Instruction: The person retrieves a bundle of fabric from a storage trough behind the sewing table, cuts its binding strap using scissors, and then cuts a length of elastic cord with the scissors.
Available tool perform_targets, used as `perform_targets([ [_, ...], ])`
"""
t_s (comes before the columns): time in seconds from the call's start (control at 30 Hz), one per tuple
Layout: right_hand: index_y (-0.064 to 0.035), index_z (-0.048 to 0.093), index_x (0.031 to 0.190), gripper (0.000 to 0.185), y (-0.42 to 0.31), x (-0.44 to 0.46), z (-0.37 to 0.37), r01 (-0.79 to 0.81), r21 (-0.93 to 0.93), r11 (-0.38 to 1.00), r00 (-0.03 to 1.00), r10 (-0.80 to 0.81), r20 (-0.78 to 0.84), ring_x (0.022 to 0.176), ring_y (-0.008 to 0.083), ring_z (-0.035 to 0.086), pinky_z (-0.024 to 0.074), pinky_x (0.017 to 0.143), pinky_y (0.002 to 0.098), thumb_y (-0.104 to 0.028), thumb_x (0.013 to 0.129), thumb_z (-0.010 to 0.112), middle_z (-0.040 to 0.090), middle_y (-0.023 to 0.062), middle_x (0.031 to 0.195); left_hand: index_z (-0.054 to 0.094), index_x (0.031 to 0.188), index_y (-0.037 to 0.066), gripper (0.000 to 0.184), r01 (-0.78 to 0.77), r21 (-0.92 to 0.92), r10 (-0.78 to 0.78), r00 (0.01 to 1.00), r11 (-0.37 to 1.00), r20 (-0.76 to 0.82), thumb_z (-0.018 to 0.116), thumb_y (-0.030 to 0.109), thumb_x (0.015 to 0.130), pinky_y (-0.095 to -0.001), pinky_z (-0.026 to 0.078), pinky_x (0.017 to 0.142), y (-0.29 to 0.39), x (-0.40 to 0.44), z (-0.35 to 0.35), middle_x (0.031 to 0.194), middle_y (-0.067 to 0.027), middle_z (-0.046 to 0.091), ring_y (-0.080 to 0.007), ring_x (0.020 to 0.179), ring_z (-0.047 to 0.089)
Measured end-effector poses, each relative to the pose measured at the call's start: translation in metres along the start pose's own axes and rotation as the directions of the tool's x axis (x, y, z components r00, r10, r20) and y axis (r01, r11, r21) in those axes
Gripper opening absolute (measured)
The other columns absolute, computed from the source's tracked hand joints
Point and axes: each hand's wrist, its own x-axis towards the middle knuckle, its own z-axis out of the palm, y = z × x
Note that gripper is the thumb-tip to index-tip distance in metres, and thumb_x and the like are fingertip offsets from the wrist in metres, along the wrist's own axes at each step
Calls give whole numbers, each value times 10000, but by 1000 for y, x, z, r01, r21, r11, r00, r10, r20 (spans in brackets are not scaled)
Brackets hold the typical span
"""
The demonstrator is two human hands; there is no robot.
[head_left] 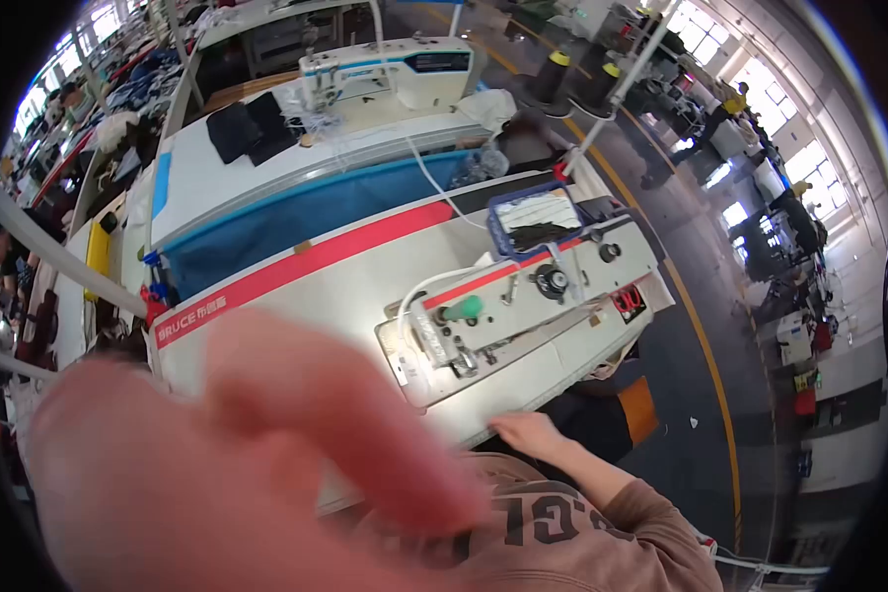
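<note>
Close to the camera, my left hand [237, 454] fills the lower left, smeared by motion; whether it holds anything cannot be seen. My right hand [525, 434] is at the front edge of the white sewing table [306, 286], its fingers drawn together; anything between them is too small to make out. Beyond it lies a white sewing machine [503, 311] with a green knob [464, 308] and a black dial [552, 282]. Neither hand touches the machine head.
A blue tray [535, 219] with dark items sits behind the machine. Farther back, a second sewing machine [395, 74] stands on a table with black fabric [252, 128]. Blue cloth [306, 212] hangs between the tables. Thread cones [553, 79] and a distant person [730, 107] are at the right.
</note>
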Motion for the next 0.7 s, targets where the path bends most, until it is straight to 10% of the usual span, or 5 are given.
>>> perform_targets([
  [0.17,-75,659,939,171,86,-58,-89,-355,-99,930,931,342,-126,730,243,659,532,661,356,-128,836,534,669,101,823,569,1136,256,367,-87,-45,90,993,995,73,612,441,821,-402,300,803,-8,-11,1,1007,-5,585,-211,949,409],
  [0.27,-8,651,901,147,154,-58,-158,-431,267,862,776,505,-379,590,150,633,506,528,276,-71,843,531,652,80,697,535,1097,23,309,149,317,-120,987,936,-109,466,276,933,-393,404,810,-51,-47,-17,864,-70,591,-239,853,527],
  [0.4,-15,642,897,175,235,-12,-253,-371,318,873,657,488,-575,552,106,596,473,493,229,-143,894,523,626,49,647,599,1005,-9,246,863,256,-570,484,435,-664,522,203,908,-278,403,861,-107,-169,-69,916,-61,620,-149,893,558],
  [0.6,-34,659,888,162,280,123,-346,-272,242,931,705,364,-609,555,125,610,477,554,255,-125,865,527,629,55,623,525,1185,2,380,742,550,-553,292,-384,-780,550,164,842,-375,364,992,-131,-294,11,1251,-149,506,-282,1137,495],
  [0.7,-51,663,889,167,294,198,-364,-275,263,925,744,378,-550,596,135,632,497,596,267,-136,844,527,649,72,672,189,1419,74,812,974,211,-584,216,77,-782,593,396,793,-314,208,1104,-160,-415,-44,1489,-98,188,-236,1346,248],
])
